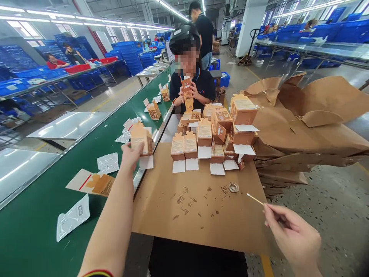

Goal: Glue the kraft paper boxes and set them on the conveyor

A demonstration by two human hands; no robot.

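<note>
My left hand reaches forward and grips a small brown carton with an open white flap, at the edge of the green conveyor belt. My right hand is at the lower right, pinched on a thin cotton swab that points left toward a small round metal tin. Both rest above a brown cardboard sheet with dark glue stains. Several upright brown cartons with white flaps stand in a cluster at the far side of the sheet.
A person in a black shirt sits opposite, holding a carton. A flat unfolded carton and clear plastic trays lie on the belt. A pile of brown paper lies on the right. Blue crates and other workers fill the background.
</note>
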